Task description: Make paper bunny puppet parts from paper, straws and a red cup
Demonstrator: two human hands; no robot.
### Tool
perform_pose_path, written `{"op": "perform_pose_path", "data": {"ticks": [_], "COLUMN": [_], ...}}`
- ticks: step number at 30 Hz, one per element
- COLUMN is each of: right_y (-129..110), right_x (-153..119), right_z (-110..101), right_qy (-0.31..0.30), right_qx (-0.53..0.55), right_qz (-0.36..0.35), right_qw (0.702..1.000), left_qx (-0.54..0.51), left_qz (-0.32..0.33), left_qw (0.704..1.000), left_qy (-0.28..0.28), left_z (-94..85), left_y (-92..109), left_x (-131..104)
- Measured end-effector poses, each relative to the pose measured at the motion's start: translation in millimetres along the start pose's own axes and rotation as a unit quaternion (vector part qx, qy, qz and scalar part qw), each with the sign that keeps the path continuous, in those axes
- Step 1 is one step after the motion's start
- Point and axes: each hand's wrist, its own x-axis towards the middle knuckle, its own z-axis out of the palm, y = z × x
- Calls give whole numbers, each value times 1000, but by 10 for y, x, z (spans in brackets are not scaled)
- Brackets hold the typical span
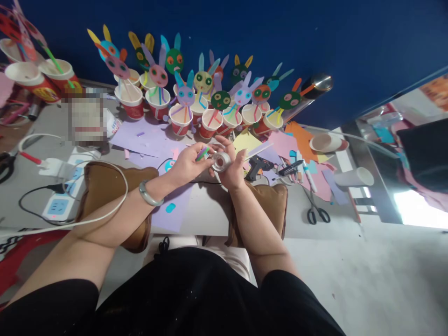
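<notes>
My left hand (191, 163) pinches small green and purple paper pieces (202, 153), and its fingertips touch the near side of a white tape roll (221, 162). Around that roll are the fingers of my right hand (233, 168), palm turned up. A pale strip (259, 150) sticks out to the right behind my right thumb. Just beyond both hands stand red and white paper cups (212, 122) with paper rabbit heads on strips. A black glue gun (258, 167) lies right of my right hand.
Brown cushions (115, 186) lie under both forearms. A white cable crosses over my left forearm from a power strip (61, 200). Scissors (318, 214), colored paper (140, 137) and fallen cups (355, 177) lie on the table.
</notes>
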Motion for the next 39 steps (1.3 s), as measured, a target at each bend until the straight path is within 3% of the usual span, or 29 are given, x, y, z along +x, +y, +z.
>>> {"op": "perform_pose_path", "data": {"ticks": [6, 13, 18, 23, 25, 31, 37, 39], "right_y": [33, -182, -96, 55, 76, 66, 77, 76], "right_x": [-87, -106, -76, -14, 2, -28, -66, -68], "right_z": [23, -58, -90, -133, -147, -98, -69, -79], "right_qy": [-36, -142, -112, -33, -9, 1, 12, 12], "right_qx": [-17, -42, -109, -131, -149, -224, -286, -295], "right_qz": [9, 9, -19, -44, -54, -113, -155, -162], "right_qw": [999, 989, 988, 990, 987, 968, 946, 942], "left_qx": [116, 2, -30, 10, 16, -4, -6, 16], "left_qz": [72, -22, -65, -2, 8, 47, -12, 22], "left_qw": [991, 1000, 994, 1000, 1000, 996, 997, 997], "left_qy": [8, -21, -80, -3, 3, -75, -81, -66], "left_z": [-95, -163, -232, -293, -309, -296, -286, -301], "left_y": [-141, 5, -97, -153, -142, -101, -133, -131], "left_x": [31, 54, 77, 96, 97, 74, 66, 67]}}
